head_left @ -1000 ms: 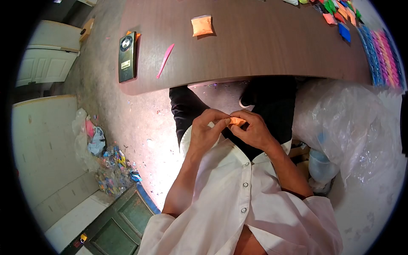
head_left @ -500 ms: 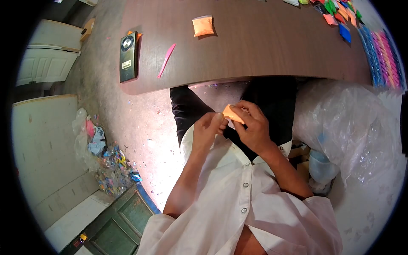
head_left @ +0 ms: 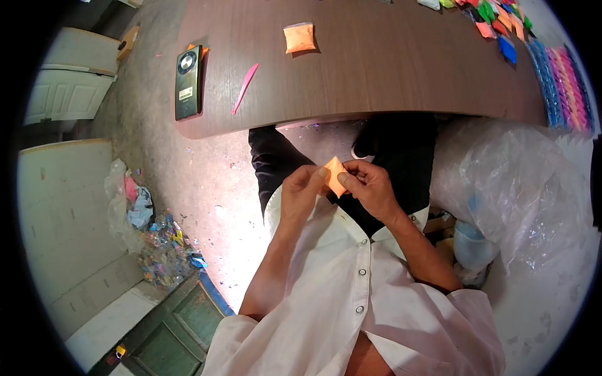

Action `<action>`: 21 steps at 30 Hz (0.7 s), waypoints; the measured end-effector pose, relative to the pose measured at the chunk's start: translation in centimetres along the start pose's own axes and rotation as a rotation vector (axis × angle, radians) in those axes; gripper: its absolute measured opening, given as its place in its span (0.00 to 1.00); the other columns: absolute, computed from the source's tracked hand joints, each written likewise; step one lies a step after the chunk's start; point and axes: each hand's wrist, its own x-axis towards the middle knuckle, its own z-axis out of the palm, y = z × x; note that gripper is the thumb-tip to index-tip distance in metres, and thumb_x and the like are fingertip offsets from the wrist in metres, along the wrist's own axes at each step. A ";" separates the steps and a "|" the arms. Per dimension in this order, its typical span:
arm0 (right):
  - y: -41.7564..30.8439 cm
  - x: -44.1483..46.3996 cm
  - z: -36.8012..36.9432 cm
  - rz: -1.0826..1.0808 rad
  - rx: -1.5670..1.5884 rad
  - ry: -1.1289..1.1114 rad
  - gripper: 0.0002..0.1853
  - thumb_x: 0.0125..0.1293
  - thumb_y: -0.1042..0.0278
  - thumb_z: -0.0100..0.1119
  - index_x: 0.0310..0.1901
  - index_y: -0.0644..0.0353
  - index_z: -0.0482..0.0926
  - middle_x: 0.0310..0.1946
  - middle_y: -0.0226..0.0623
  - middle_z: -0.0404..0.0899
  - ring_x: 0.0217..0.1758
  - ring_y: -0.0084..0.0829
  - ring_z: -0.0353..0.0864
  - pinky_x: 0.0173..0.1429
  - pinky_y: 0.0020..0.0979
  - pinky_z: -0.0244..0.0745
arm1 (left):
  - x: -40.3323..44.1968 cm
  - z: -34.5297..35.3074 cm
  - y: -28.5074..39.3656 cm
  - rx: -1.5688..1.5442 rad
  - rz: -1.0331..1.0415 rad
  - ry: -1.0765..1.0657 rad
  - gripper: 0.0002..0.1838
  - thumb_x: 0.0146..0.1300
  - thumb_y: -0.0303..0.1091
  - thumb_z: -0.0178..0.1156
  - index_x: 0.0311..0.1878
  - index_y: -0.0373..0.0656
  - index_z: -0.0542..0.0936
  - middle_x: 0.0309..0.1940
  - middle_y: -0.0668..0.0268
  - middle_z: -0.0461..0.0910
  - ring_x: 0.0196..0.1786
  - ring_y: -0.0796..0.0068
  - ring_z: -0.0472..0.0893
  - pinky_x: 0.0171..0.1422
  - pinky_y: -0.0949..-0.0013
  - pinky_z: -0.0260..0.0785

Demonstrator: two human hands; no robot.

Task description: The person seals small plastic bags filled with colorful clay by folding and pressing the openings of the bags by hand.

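Over my lap, a small orange packet (head_left: 335, 178) is pinched between both hands, its corners pointing up and down. My left hand (head_left: 302, 191) grips its left edge with thumb and fingers. On the opposite edge, my right hand (head_left: 371, 190) is closed with the thumb on the packet's face. A similar orange packet (head_left: 300, 38) lies flat on the brown table (head_left: 389, 69) in front of me. To its left rests a pink plastic knife-like tool (head_left: 245, 88).
A dark phone (head_left: 188, 84) lies at the table's left end, partly over something orange. Colourful packets (head_left: 486, 30) and twisted blue and pink strands (head_left: 560, 84) sit at the right. Clear plastic sheeting (head_left: 514, 188) bulges below them. Wrapper litter (head_left: 166, 250) covers the floor at left.
The orange packet has turned more upright, showing its broad face. My right hand has shifted its grip to the packet's right edge; the left hand still holds the other side.
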 end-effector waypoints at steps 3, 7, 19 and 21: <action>-0.8 0.1 -0.1 0.074 0.038 0.057 0.13 0.71 0.68 0.64 0.50 0.69 0.81 0.38 0.31 0.84 0.38 0.18 0.81 0.41 0.23 0.78 | -0.3 0.7 0.1 -0.191 -0.077 0.031 0.13 0.73 0.39 0.64 0.40 0.38 0.83 0.29 0.71 0.81 0.32 0.83 0.77 0.40 0.76 0.70; -0.4 0.2 -0.1 0.064 0.076 0.070 0.13 0.71 0.68 0.64 0.50 0.68 0.81 0.37 0.29 0.83 0.36 0.16 0.79 0.40 0.20 0.75 | -0.4 0.5 -0.3 -0.103 -0.016 -0.024 0.11 0.72 0.37 0.64 0.38 0.39 0.82 0.29 0.70 0.81 0.32 0.83 0.76 0.41 0.76 0.69; 0.9 1.0 0.1 0.019 0.077 0.192 0.11 0.70 0.67 0.66 0.44 0.67 0.83 0.32 0.25 0.81 0.34 0.14 0.76 0.39 0.22 0.73 | -1.0 1.0 0.7 -0.059 -0.078 -0.101 0.14 0.74 0.42 0.62 0.44 0.38 0.83 0.32 0.72 0.81 0.32 0.85 0.75 0.43 0.77 0.68; 1.0 1.0 0.3 -0.002 0.079 0.197 0.11 0.70 0.67 0.66 0.44 0.67 0.83 0.32 0.25 0.81 0.34 0.14 0.76 0.39 0.21 0.73 | -1.4 1.2 1.2 -0.003 -0.077 -0.108 0.15 0.74 0.43 0.62 0.46 0.39 0.83 0.33 0.73 0.81 0.32 0.85 0.75 0.42 0.77 0.67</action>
